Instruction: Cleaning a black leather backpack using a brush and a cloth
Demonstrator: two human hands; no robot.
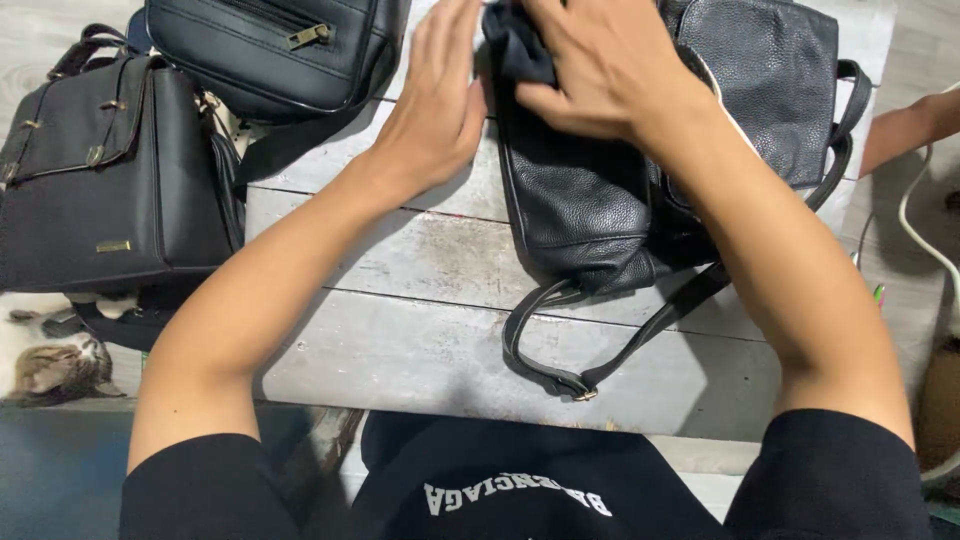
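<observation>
A black pebbled-leather bag (590, 200) lies on a whitewashed wooden table (420, 330), its strap (560, 350) looping toward me. My right hand (600, 65) presses on the bag's top, fingers curled around a fold of dark cloth or lining (515, 45). My left hand (440, 95) is flat and open just left of the bag, its fingers touching the bag's upper edge. The far end of the bag is cut off by the frame.
Two more black bags sit at the left: a boxy one with brass fittings (100, 180) and a zipped one (270, 50) behind it. A cat (50, 365) lies on the floor at lower left. Another person's arm (910, 125) and a white cable (925, 240) are at the right.
</observation>
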